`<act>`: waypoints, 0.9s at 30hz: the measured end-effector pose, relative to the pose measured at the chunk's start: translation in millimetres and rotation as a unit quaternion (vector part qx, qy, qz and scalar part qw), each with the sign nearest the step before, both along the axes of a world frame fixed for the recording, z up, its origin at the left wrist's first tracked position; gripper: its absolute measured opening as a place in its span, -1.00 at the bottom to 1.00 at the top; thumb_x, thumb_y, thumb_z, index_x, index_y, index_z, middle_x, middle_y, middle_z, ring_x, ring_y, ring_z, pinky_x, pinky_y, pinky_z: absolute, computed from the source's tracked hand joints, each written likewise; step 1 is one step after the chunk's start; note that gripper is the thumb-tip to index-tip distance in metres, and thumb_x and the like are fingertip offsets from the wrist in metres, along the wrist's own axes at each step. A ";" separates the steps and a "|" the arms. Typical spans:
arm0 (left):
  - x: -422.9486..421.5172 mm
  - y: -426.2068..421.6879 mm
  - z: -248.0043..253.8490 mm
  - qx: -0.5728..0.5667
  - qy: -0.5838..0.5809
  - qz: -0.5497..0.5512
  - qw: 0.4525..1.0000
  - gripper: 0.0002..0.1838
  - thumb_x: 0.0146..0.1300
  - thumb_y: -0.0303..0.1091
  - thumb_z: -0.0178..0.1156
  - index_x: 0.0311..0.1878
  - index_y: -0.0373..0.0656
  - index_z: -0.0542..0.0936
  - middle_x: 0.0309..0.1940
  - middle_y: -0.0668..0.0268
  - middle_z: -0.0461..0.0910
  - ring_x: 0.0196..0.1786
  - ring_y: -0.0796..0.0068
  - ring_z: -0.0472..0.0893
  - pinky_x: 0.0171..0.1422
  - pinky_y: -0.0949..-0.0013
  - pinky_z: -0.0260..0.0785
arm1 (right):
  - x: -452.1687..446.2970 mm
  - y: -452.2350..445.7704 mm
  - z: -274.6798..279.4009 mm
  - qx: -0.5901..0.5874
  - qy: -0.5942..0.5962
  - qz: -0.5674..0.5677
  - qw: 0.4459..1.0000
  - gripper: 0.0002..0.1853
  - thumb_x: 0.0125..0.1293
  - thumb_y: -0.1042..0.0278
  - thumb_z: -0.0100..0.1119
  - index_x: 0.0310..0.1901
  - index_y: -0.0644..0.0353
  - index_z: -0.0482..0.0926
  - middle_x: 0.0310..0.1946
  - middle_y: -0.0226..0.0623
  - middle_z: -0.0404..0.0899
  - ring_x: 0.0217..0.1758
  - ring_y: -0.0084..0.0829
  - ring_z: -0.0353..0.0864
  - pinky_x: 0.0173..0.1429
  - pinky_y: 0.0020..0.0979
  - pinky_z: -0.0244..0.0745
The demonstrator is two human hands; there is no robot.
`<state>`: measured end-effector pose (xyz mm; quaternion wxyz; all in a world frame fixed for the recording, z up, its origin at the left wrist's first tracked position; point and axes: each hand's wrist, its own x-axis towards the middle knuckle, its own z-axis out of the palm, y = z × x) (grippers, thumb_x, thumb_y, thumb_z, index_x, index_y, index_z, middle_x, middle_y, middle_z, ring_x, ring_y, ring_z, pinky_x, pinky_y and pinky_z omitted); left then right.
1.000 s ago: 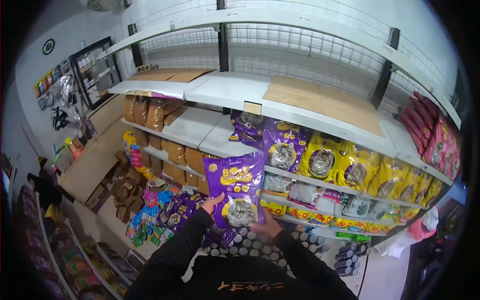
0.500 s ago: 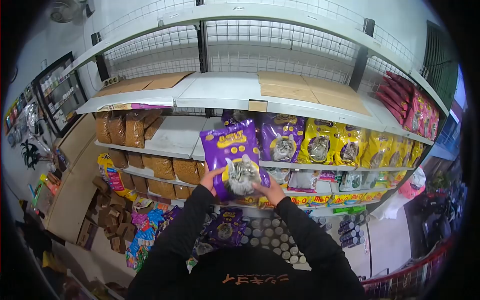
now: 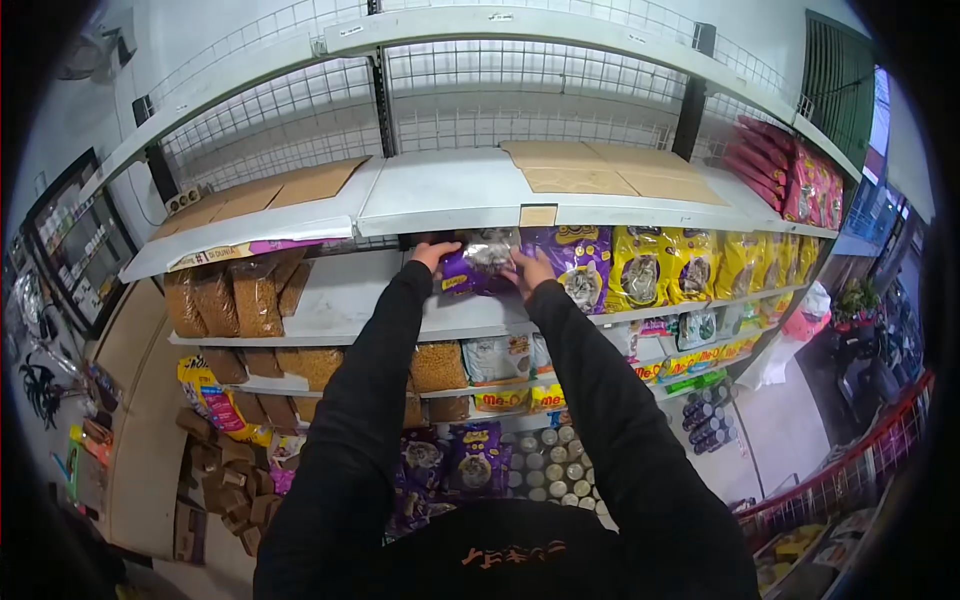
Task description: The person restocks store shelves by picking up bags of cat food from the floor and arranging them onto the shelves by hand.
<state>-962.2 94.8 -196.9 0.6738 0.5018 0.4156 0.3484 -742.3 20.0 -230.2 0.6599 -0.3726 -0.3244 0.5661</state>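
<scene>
A purple bag of cat food (image 3: 486,262) with a cat picture is between my two hands, at the second shelf under the top board's edge. My left hand (image 3: 436,254) grips its left side. On its right side, the fingers of my right hand (image 3: 532,268) are closed round the edge. The bag is tipped back, and its far end is hidden under the upper shelf. Just to the right stands another purple cat food bag (image 3: 582,280), with yellow cat food bags (image 3: 640,285) beyond it.
Clear bags of brown kibble (image 3: 255,300) sit on the left of the same shelf. Cardboard sheets (image 3: 610,170) and pink bags (image 3: 815,190) lie above. On the floor are purple bags (image 3: 478,460), cans (image 3: 560,470) and cardboard pieces (image 3: 235,485). A red basket (image 3: 850,480) stands at right.
My hands have moved forward and up with the purple bag, from in front of the shelves into the second shelf. The bag has gone from nearly upright to tilted back.
</scene>
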 end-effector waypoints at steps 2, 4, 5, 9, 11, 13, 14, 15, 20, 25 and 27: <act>12.9 -30.8 -2.8 0.032 -0.023 0.035 0.999 -0.28 0.03 -0.44 0.26 0.25 -0.03 0.13 -0.01 0.22 0.42 -0.01 0.34 0.49 -0.10 0.25 0.50 | -7.9 21.3 -9.2 -0.021 0.155 -0.094 0.983 -0.66 0.23 0.45 0.10 0.03 0.23 0.33 -0.14 -0.24 0.43 -0.10 -0.31 0.48 -0.13 -0.30 0.61; 23.1 -61.1 -8.9 0.091 -0.065 0.110 0.988 -0.31 0.04 -0.46 0.25 0.24 -0.12 0.14 0.02 0.21 0.40 0.03 0.33 0.47 -0.09 0.29 0.51 | -15.1 23.0 -9.0 -0.014 0.183 -0.092 0.979 -0.69 0.23 0.48 0.08 0.01 0.25 0.33 -0.15 -0.22 0.42 -0.11 -0.30 0.48 -0.11 -0.29 0.60; 22.8 -58.8 -8.9 0.093 -0.064 0.107 0.988 -0.31 0.04 -0.46 0.25 0.24 -0.12 0.14 0.02 0.21 0.40 0.03 0.33 0.47 -0.09 0.29 0.51 | -16.8 22.6 -8.0 -0.009 0.207 -0.090 0.974 -0.71 0.23 0.51 0.06 -0.02 0.26 0.33 -0.16 -0.20 0.40 -0.11 -0.29 0.47 -0.10 -0.27 0.60; 32.5 -29.9 -37.9 0.121 -0.196 0.113 0.967 -0.43 0.13 -0.32 0.21 0.21 -0.02 0.24 0.02 0.22 0.41 0.01 0.29 0.48 -0.11 0.16 0.50 | -19.1 11.5 3.0 0.021 0.252 -0.088 0.964 -0.75 0.22 0.56 0.01 -0.05 0.28 0.33 -0.16 -0.18 0.39 -0.11 -0.27 0.47 -0.08 -0.25 0.60; 29.5 -11.4 -29.7 0.110 -0.195 0.098 0.970 -0.45 0.15 -0.29 0.19 0.20 -0.02 0.24 0.03 0.22 0.41 0.03 0.28 0.47 -0.09 0.17 0.50 | -22.7 12.1 17.8 0.037 0.262 -0.085 0.960 -0.75 0.22 0.57 0.00 -0.05 0.28 0.33 -0.16 -0.17 0.39 -0.11 -0.27 0.47 -0.08 -0.25 0.60; 30.7 10.5 -24.1 0.105 -0.190 0.082 0.973 -0.46 0.16 -0.26 0.18 0.20 -0.02 0.25 0.04 0.21 0.40 0.05 0.27 0.45 -0.07 0.18 0.50 | -26.2 13.8 28.1 0.063 0.236 -0.110 0.963 -0.74 0.20 0.59 -0.02 -0.05 0.26 0.34 -0.16 -0.17 0.39 -0.10 -0.27 0.47 -0.10 -0.28 0.58; 32.0 22.9 -21.6 0.105 -0.192 0.073 0.973 -0.47 0.17 -0.25 0.17 0.20 -0.02 0.26 0.05 0.21 0.40 0.06 0.27 0.45 -0.07 0.19 0.50 | -27.0 14.4 32.0 0.077 0.222 -0.123 0.964 -0.73 0.19 0.60 -0.03 -0.05 0.25 0.34 -0.15 -0.17 0.39 -0.10 -0.27 0.47 -0.10 -0.29 0.57; 34.5 34.2 -22.3 0.114 -0.205 0.061 0.970 -0.48 0.18 -0.23 0.16 0.20 -0.02 0.26 0.06 0.21 0.40 0.08 0.26 0.44 -0.06 0.19 0.50 | -25.8 18.4 30.0 0.079 0.223 -0.125 0.964 -0.73 0.19 0.60 -0.03 -0.05 0.25 0.34 -0.15 -0.17 0.39 -0.10 -0.27 0.47 -0.10 -0.29 0.57; 49.1 34.6 -2.8 0.044 -0.281 0.131 0.950 -0.53 0.23 -0.16 0.11 0.18 0.00 0.29 0.09 0.20 0.38 0.11 0.26 0.43 0.00 0.21 0.49 | -20.6 30.3 28.7 0.072 0.139 -0.084 0.984 -0.68 0.19 0.57 -0.04 0.00 0.20 0.34 -0.20 -0.20 0.44 -0.11 -0.27 0.48 -0.12 -0.30 0.50; 50.7 85.6 -52.2 -0.047 -0.250 0.123 0.959 -0.50 0.24 -0.10 0.09 0.22 0.07 0.23 0.13 0.23 0.34 0.08 0.18 0.45 0.03 0.09 0.43 | -9.4 37.4 -61.1 0.017 -0.464 -0.229 0.856 -0.60 0.15 0.32 0.07 0.03 0.20 0.33 -0.23 -0.09 0.53 -0.14 -0.16 0.55 -0.06 -0.21 0.46; 53.0 99.6 -62.8 -0.063 -0.235 0.114 0.963 -0.49 0.25 -0.08 0.08 0.23 0.10 0.21 0.15 0.24 0.33 0.07 0.15 0.45 0.04 0.04 0.41 | -7.6 16.4 -74.6 -0.020 -0.567 -0.171 0.806 -0.54 0.12 0.22 0.09 0.05 0.20 0.32 -0.21 -0.01 0.54 -0.14 -0.09 0.55 -0.05 -0.19 0.45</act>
